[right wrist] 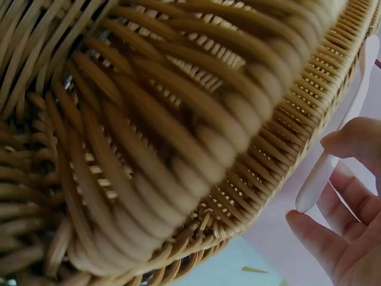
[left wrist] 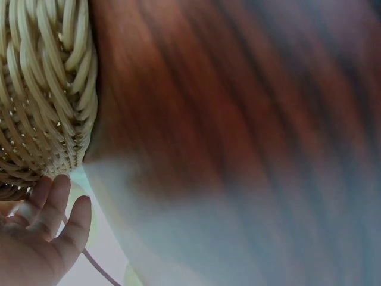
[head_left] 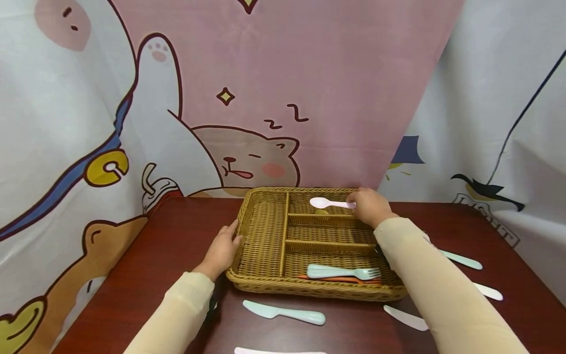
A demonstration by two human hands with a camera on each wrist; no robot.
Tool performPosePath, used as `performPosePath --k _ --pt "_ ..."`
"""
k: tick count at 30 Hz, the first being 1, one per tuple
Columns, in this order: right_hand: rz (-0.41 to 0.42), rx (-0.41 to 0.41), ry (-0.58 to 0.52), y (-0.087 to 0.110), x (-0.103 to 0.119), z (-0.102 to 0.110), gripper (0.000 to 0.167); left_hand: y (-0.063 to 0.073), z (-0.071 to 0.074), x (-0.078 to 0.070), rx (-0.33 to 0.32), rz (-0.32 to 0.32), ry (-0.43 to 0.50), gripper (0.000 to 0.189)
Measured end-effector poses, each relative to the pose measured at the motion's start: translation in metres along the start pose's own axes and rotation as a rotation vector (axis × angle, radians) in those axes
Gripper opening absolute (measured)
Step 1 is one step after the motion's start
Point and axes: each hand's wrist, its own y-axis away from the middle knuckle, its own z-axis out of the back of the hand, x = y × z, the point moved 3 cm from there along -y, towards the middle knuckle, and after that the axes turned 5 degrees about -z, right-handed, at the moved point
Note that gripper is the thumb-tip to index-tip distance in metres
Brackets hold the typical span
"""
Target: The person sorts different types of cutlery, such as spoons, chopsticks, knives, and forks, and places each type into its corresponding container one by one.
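Observation:
A woven wicker tray [head_left: 263,231] with several compartments stands on the table. My left hand [head_left: 221,250] rests against its left side, fingers loosely extended along the rim. Over the back right compartment, my right hand [head_left: 371,207] pinches a pale pink spoon [head_left: 320,202] by its handle, the bowl pointing left. In the right wrist view, thumb and fingers hold the spoon's handle [right wrist: 315,183] beside the wicker rim. A yellowish rounded piece [head_left: 321,212] shows under the spoon. Mint forks [head_left: 367,273] and orange cutlery [head_left: 336,279] lie in the front right compartment.
A mint knife [head_left: 285,312] lies in front of the tray, with a pale pink piece [head_left: 278,351] at the bottom edge. To the right are a whitish knife [head_left: 406,318], a mint handle [head_left: 462,259] and a white handle [head_left: 489,291]. A printed cloth [head_left: 353,98] hangs behind.

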Motion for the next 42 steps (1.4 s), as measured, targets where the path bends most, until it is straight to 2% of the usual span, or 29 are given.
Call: performPosePath --k 14,22,28,32,42 --pt "-0.070 0.119 0.087 0.002 0.008 -0.001 0.037 -0.001 -0.004 -0.005 -0.009 -0.020 0.008 0.057" --pt "-0.068 0.131 0.106 0.003 0.005 -0.005 0.036 0.000 -0.005 -0.006 -0.005 -0.026 0.004 0.057" --pt "-0.089 0.127 -0.023 0.002 -0.004 -0.009 0.035 0.000 -0.005 -0.005 -0.004 -0.022 0.010 0.057" --pt "-0.082 0.120 -0.109 0.002 -0.009 -0.004 0.031 0.001 -0.003 -0.004 0.002 -0.019 0.012 0.057" --pt "-0.026 0.066 -0.325 0.013 -0.011 0.032 0.031 0.002 0.002 0.001 0.014 -0.002 0.013 0.057"
